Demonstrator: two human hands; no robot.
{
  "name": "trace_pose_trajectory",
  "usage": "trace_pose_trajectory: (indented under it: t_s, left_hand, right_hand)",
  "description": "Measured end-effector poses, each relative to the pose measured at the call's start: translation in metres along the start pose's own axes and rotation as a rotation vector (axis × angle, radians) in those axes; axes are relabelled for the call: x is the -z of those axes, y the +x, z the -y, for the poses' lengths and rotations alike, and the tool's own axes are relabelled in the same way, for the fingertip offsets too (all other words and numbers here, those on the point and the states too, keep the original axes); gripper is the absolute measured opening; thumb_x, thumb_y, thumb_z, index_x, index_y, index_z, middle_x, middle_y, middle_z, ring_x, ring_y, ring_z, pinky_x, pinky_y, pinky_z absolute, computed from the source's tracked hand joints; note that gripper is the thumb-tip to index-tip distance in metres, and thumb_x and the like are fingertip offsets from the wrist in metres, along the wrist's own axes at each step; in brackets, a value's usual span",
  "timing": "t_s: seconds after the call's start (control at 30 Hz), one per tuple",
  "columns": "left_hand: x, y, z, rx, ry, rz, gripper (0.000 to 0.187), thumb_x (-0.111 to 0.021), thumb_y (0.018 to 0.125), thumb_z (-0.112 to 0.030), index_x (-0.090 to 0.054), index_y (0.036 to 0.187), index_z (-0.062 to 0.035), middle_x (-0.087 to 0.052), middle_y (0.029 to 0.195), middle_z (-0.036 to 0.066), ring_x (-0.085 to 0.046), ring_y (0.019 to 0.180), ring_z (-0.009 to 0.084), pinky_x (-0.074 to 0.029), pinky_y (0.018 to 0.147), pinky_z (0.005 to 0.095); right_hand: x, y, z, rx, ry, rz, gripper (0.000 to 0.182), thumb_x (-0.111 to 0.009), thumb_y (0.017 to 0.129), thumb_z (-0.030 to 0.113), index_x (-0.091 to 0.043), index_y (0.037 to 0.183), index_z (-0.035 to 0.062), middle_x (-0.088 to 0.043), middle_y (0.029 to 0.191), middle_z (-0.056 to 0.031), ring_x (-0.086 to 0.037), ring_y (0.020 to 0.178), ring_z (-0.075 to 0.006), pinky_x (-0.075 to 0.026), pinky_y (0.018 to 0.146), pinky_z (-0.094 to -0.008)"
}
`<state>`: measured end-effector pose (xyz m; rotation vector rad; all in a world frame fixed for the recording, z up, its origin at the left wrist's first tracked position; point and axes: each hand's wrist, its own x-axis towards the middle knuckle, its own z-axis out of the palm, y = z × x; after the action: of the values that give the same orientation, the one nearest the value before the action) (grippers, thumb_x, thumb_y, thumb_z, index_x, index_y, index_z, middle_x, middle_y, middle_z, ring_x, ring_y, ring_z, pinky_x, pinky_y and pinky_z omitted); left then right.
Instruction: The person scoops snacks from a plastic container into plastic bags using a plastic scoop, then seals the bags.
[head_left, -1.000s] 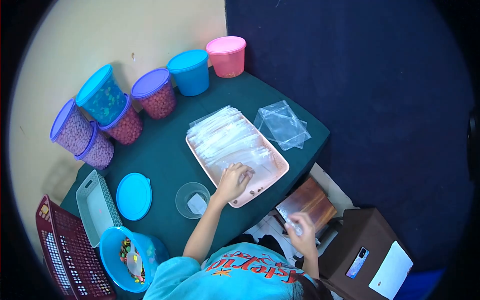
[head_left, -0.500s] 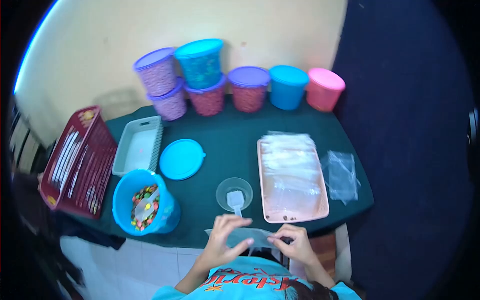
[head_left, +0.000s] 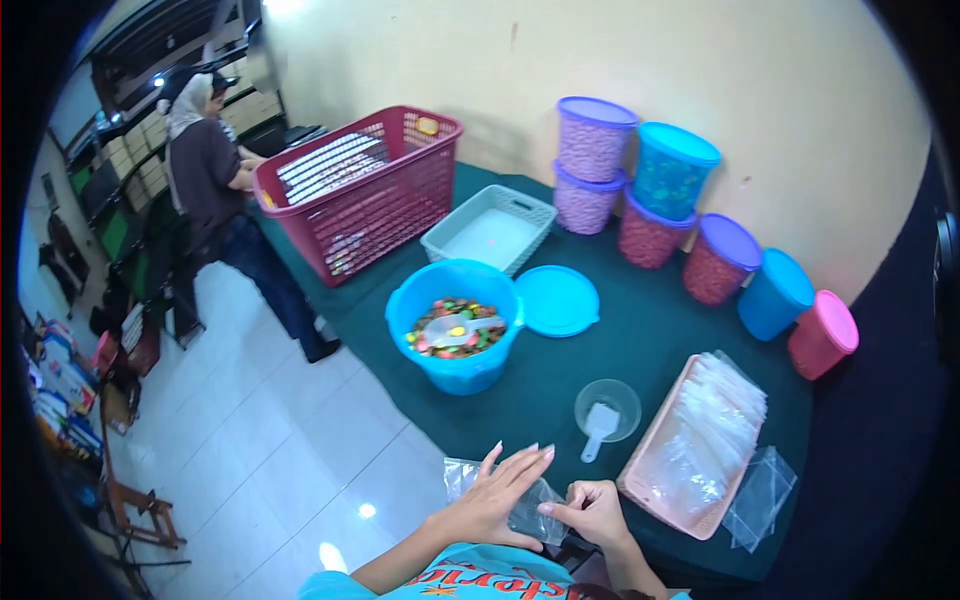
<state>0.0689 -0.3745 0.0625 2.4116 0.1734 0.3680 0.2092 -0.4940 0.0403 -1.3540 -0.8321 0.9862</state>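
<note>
A clear plastic bag (head_left: 460, 474) is in front of my body at the table's near edge. My left hand (head_left: 490, 500) lies across it with fingers stretched out. At the bag's right end, my right hand (head_left: 594, 515) pinches it between thumb and curled fingers. Just beyond my hands is a clear bowl (head_left: 628, 395) with a white scoop (head_left: 601, 425) resting in it, handle toward me. A blue tub (head_left: 463, 375) to the left holds colourful candies (head_left: 480, 345) and a second scoop (head_left: 450, 328).
A pink tray (head_left: 640, 485) of stacked clear bags stands right, with loose bags (head_left: 762, 500) beside it. A blue lid (head_left: 560, 302), grey-green basket (head_left: 545, 222) and maroon basket (head_left: 385, 235) lie beyond. Several lidded tubs (head_left: 722, 262) line the wall. A person (head_left: 205, 160) stands at left.
My view has swung left, bringing the person and floor into sight. My left hand has flattened its fingers across the bag; my right hand still pinches it.
</note>
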Motion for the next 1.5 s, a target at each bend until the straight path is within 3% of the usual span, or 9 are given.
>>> trace_pose_trajectory:
  t_s: [0.27, 0.3, 0.4, 0.7, 1.07, 1.13, 1.23, 1.4, 1.5]
  left_hand:
    - [-0.003, -0.041, 0.03, 0.071, -0.386, -0.068, 0.127, -0.08, 0.045, -0.043, 0.002, 0.133, -0.004, -0.022, 0.128, 0.02, -0.023, 0.119, 0.0358, -0.012, 0.1, 0.0503]
    - [-0.005, -0.045, 0.036, 0.085, -0.601, -0.151, 0.121, -0.08, 0.046, -0.032, -0.002, 0.133, -0.0047, -0.027, 0.117, 0.019, -0.033, 0.109, 0.0326, -0.026, 0.093, 0.0452]
    - [0.018, -0.059, 0.053, 0.118, -0.53, -0.22, 0.115, -0.077, 0.047, -0.023, -0.004, 0.134, -0.0066, -0.03, 0.107, 0.016, -0.036, 0.099, 0.0302, -0.032, 0.086, 0.0393]
    - [0.096, -0.094, 0.13, 0.087, -0.506, -0.337, 0.1, -0.072, 0.044, -0.018, -0.023, 0.131, -0.0092, -0.031, 0.095, 0.01, -0.038, 0.09, 0.0236, -0.033, 0.081, 0.0331]
    - [0.145, -0.088, 0.204, 0.071, -0.341, -0.152, 0.092, -0.072, 0.046, -0.023, -0.032, 0.127, -0.0093, -0.036, 0.102, 0.013, -0.037, 0.095, 0.0278, -0.033, 0.084, 0.0392]
    - [0.152, -0.072, 0.213, 0.036, -0.389, -0.083, 0.095, -0.075, 0.046, -0.028, -0.03, 0.128, -0.0095, -0.036, 0.107, 0.014, -0.036, 0.101, 0.0295, -0.031, 0.089, 0.0425]
    - [0.171, -0.043, 0.213, -0.119, -0.155, -0.095, 0.11, -0.072, 0.046, -0.058, -0.022, 0.131, -0.0093, -0.025, 0.123, 0.019, -0.019, 0.121, 0.0374, -0.003, 0.094, 0.0636]
    - [0.208, -0.004, 0.219, -0.175, -0.239, 0.134, 0.11, -0.07, 0.05, -0.058, -0.019, 0.132, -0.0063, -0.021, 0.132, 0.016, -0.014, 0.126, 0.035, -0.001, 0.094, 0.0631]
    - [0.208, 0.009, 0.223, -0.191, -0.444, -0.057, 0.1, -0.072, 0.056, -0.048, -0.023, 0.13, -0.0018, -0.026, 0.131, 0.018, -0.024, 0.123, 0.0326, -0.006, 0.098, 0.0574]
  right_hand:
    - [-0.062, 0.033, 0.004, -0.195, 0.289, 0.379, 0.043, -0.069, 0.07, 0.007, -0.033, 0.047, 0.0124, -0.039, 0.05, 0.0072, -0.03, 0.047, -0.0007, -0.022, 0.042, -0.0201]
    - [-0.071, 0.037, 0.001, -0.274, 0.358, 0.372, 0.041, -0.069, 0.07, 0.007, -0.035, 0.047, 0.0125, -0.04, 0.05, 0.0065, -0.032, 0.047, -0.001, -0.024, 0.042, -0.0199]
    - [-0.097, 0.056, -0.01, -0.389, 0.501, 0.39, 0.037, -0.068, 0.072, 0.01, -0.039, 0.049, 0.0121, -0.047, 0.055, 0.0037, -0.041, 0.049, -0.0029, -0.031, 0.045, -0.0194]
    - [-0.194, 0.121, -0.035, -0.359, 0.87, 0.469, 0.02, -0.062, 0.078, 0.023, -0.057, 0.08, 0.0043, -0.054, 0.069, 0.0006, -0.05, 0.059, -0.0063, -0.041, 0.053, -0.0205]
    - [-0.204, 0.167, -0.016, -0.253, 0.286, 0.41, 0.022, -0.053, 0.085, 0.016, -0.057, 0.096, -0.0019, -0.057, 0.083, -0.0028, -0.051, 0.076, -0.0055, -0.041, 0.067, -0.0206]
    - [-0.2, 0.173, -0.013, -0.246, 0.287, 0.345, 0.021, -0.054, 0.084, 0.013, -0.058, 0.096, -0.003, -0.058, 0.08, -0.003, -0.051, 0.072, -0.0048, -0.042, 0.065, -0.0202]
    - [-0.191, 0.187, 0.005, -0.214, 0.199, 0.239, 0.011, -0.058, 0.079, 0.008, -0.061, 0.084, -0.0023, -0.059, 0.069, -0.0021, -0.051, 0.064, -0.0035, -0.041, 0.056, -0.0185]
    - [-0.2, 0.227, 0.031, -0.117, 0.15, 0.149, 0.007, -0.064, 0.074, 0.005, -0.06, 0.074, -0.0007, -0.057, 0.065, -0.0005, -0.048, 0.058, -0.0023, -0.038, 0.051, -0.0169]
    - [-0.204, 0.249, 0.038, 0.071, 0.107, 0.107, 0.021, -0.067, 0.07, 0.003, -0.051, 0.056, 0.0031, -0.052, 0.055, 0.002, -0.044, 0.053, -0.0004, -0.031, 0.044, -0.0169]
